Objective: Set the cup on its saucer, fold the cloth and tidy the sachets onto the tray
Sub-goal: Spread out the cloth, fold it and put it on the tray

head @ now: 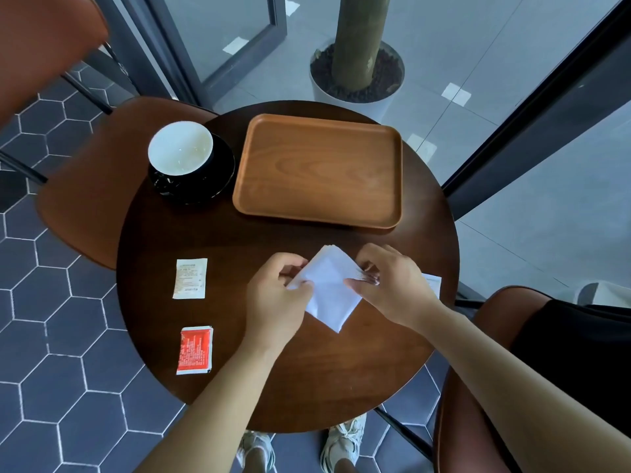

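A white folded cloth [328, 289] lies diamond-wise near the middle of the round table. My left hand [277, 302] pinches its left corner and my right hand [392, 285] pinches its right corner. The black cup with a white inside [180, 152] stands on its black saucer [223, 172] at the far left. An empty wooden tray [317, 170] sits at the back. A white sachet [190, 278] and a red sachet [194, 350] lie on the left side. Another white sachet [433, 283] peeks out from behind my right hand.
The dark round table [239, 240] stands by a glass wall. Brown chairs stand at the left [85, 186] and at the lower right [485, 336]. A potted tree trunk [358, 73] is behind the table. My shoes show below the table edge.
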### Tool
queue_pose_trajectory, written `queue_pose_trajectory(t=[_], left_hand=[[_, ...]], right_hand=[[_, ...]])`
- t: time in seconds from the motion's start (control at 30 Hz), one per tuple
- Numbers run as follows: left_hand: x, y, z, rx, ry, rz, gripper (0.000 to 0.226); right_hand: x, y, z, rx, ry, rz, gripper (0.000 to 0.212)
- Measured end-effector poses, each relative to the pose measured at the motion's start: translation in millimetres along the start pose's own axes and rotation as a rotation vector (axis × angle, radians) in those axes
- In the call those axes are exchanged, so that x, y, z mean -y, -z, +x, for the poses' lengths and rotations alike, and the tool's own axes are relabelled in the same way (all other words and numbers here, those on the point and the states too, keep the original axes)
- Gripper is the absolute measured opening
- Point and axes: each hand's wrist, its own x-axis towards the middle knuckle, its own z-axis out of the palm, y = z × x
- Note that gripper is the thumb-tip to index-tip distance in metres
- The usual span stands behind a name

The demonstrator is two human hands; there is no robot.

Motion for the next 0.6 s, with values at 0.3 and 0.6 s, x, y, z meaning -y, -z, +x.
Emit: queue_pose_trajectory(t=[0.3, 0.6], left_hand=[[-7.5, 10.6, 2.5, 0.049, 0.297, -0.49, 0.063], [5.7, 32.0, -4.8, 0.071, 0.207, -0.404, 0.049]], right_hand=[[22.0, -8.9, -8.2, -0.159, -0.277, 0.565, 0.02], [43.7, -20.2, -10.2, -0.133, -0.4, 0.79, 0.024]])
